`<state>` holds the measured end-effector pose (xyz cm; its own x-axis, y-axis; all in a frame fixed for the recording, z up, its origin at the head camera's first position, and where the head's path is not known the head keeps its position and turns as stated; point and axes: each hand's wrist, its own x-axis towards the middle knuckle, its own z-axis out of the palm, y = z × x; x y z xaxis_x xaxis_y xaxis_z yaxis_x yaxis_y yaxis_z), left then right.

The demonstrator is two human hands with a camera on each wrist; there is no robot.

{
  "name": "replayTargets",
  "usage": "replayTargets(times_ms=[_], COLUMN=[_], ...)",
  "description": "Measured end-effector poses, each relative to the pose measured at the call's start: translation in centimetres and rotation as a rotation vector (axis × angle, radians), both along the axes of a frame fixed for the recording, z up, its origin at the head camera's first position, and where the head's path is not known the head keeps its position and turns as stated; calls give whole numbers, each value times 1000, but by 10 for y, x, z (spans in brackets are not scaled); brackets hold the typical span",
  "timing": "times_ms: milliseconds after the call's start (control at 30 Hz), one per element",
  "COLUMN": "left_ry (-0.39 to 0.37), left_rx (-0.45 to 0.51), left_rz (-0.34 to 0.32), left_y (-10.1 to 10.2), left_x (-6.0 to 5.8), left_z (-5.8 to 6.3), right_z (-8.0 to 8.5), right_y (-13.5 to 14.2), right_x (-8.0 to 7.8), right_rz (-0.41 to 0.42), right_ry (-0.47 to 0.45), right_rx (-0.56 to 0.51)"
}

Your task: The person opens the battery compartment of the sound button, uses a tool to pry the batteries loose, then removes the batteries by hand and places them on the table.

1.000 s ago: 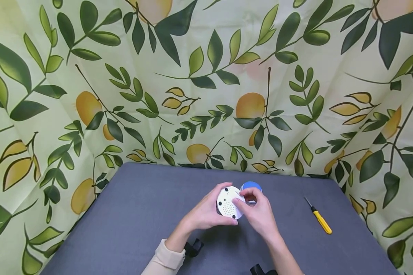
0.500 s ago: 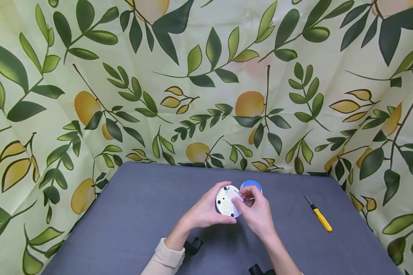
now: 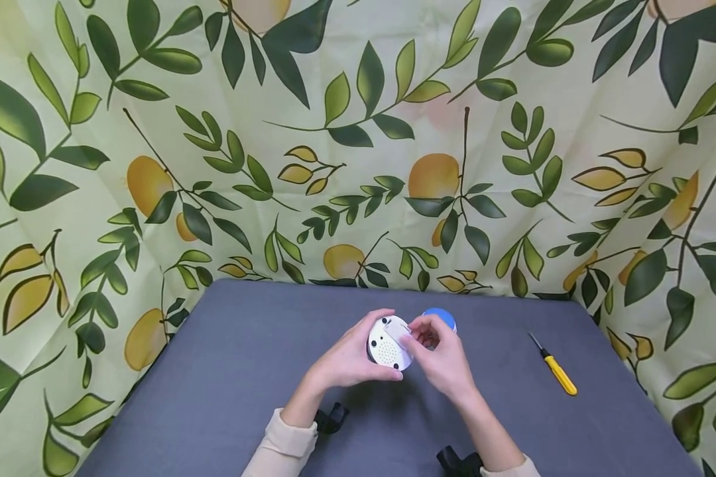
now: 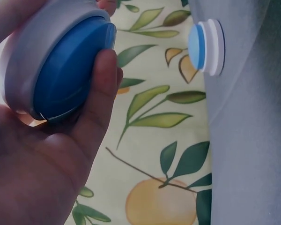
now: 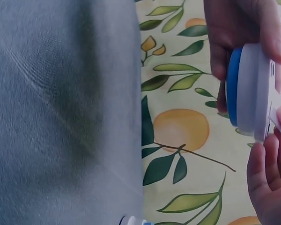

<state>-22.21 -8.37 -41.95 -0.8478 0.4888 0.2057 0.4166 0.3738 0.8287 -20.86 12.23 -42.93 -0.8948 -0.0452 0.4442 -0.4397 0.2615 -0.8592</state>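
Observation:
My left hand [image 3: 349, 358] grips a round white device [image 3: 386, 351] by its sides, its underside facing me. That underside has small speaker holes and black rubber feet. A blue dome [image 4: 70, 65] forms its other side, in the left wrist view, with fingers lying against it. My right hand [image 3: 447, 364] pinches a thin white cover [image 5: 277, 105] at the device's edge; in the right wrist view this cover stands at an angle to the underside. Behind my right hand, a second blue-topped white device [image 3: 440, 319] sits on the table, partly hidden.
A yellow-handled screwdriver [image 3: 557, 372] lies on the grey table [image 3: 262, 344] to the right. Black wrist mounts [image 3: 332, 419] show near both forearms. A leaf-and-fruit patterned cloth [image 3: 346, 199] hangs behind the table and along both sides.
Both hands and the held device have shifted slightly left. More of the second device shows past my right hand. The head view has tilted a little; my grips look the same.

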Motion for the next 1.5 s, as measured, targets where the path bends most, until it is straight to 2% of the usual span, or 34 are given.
replayTargets(times_ms=[300, 467, 700, 1000, 1233, 1500], left_ry=[-11, -26, -34, -35, -44, -46], left_rx=[4, 28, 62, 81, 97, 113], left_rz=[32, 56, 106, 105, 95, 123], left_y=[-15, -27, -43, -46, -46, -51], left_x=[-6, -9, -13, -14, -16, -16], left_z=[1, 3, 6, 5, 5, 4], right_z=[5, 8, 4, -14, -35, -56], right_y=[4, 7, 3, -6, -10, -16], right_x=[-18, -32, -58, -89, -111, -123], right_rz=[100, 97, 63, 65, -9, 2], right_ry=[-40, -28, -12, -97, -153, -177], right_rx=[18, 65, 102, 131, 254, 369])
